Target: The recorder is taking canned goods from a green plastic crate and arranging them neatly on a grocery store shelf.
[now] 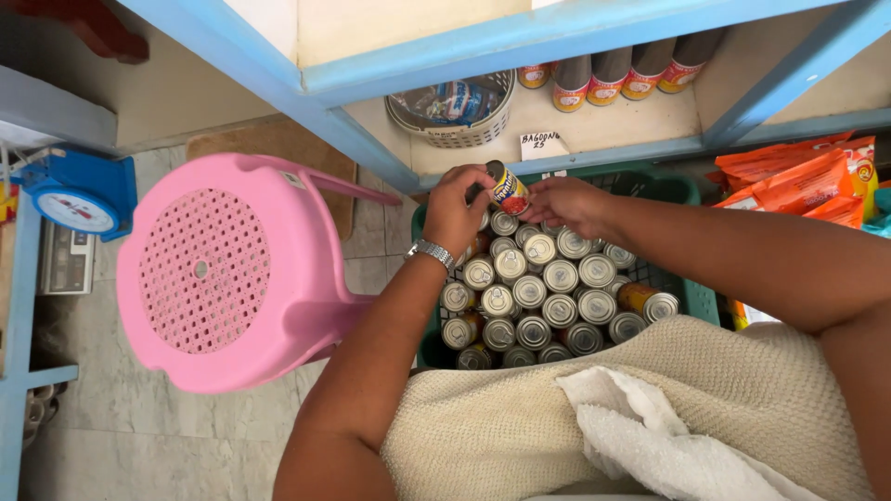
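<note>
- Centrally, both hands meet on one small tin can, held tilted just above the packed cans, at about 12 o'clock of the crate.
- Left hand is closed around the can's left side, fingers curled over its top; a metal wristwatch sits on that wrist.
- Right hand pinches the can's right side with its fingertips, also closed on it.
- Can has a red and yellow label and a silver end turned towards the camera.
- Directly below the hands, a green plastic crate holds many like cans standing upright, lids up, touching one another; one at 4 o'clock lies on its side.
- At 6 o'clock, a beige knitted cloth covers the person's lap, with a white towel on it.
- At 9 o'clock, a pink plastic stool stands just beside the crate.
- Farther at 9 o'clock, a blue scale.
- At 12 o'clock, a blue-framed shelf carries a white basket and a row of bottles.
- At 2 o'clock, orange snack bags.
</note>
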